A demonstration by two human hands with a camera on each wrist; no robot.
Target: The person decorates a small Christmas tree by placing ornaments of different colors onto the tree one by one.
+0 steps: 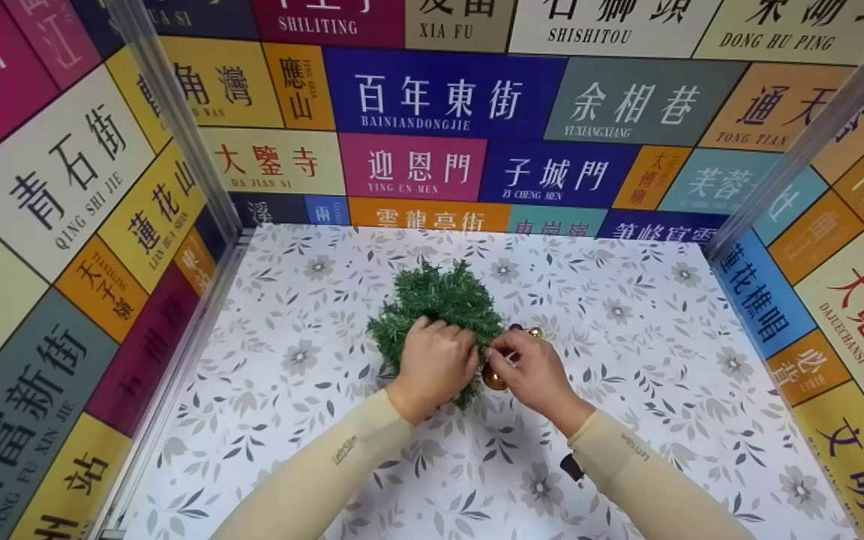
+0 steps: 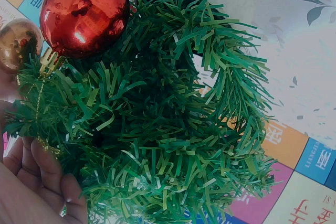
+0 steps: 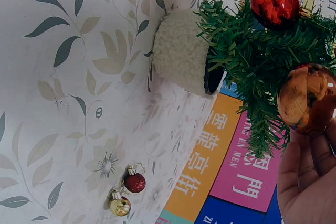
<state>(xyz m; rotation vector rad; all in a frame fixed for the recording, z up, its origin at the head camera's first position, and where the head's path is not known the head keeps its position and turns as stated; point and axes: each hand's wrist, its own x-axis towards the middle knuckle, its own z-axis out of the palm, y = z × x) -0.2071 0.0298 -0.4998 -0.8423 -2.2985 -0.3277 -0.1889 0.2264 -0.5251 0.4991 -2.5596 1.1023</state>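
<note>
A small green artificial Christmas tree (image 1: 451, 292) stands on the table in a fuzzy white pot (image 3: 181, 51) with a dark rim. My left hand (image 1: 438, 358) grips a branch on its near side. A shiny red Christmas bauble (image 2: 84, 14) hangs there on a gold cap and string. To the right, my right hand (image 1: 533, 365) pinches at the top of a copper-coloured bauble (image 3: 307, 100) against the branches. Whether its fingers hold the string or the cap is hidden.
Beyond the right hand, a small dark red bauble (image 3: 135, 182) and a small gold bauble (image 3: 120, 206) lie on the leaf-patterned tabletop (image 1: 304, 300). Colourful sign-covered walls (image 1: 439, 97) enclose the back and sides, with metal posts (image 1: 177, 112) at the corners.
</note>
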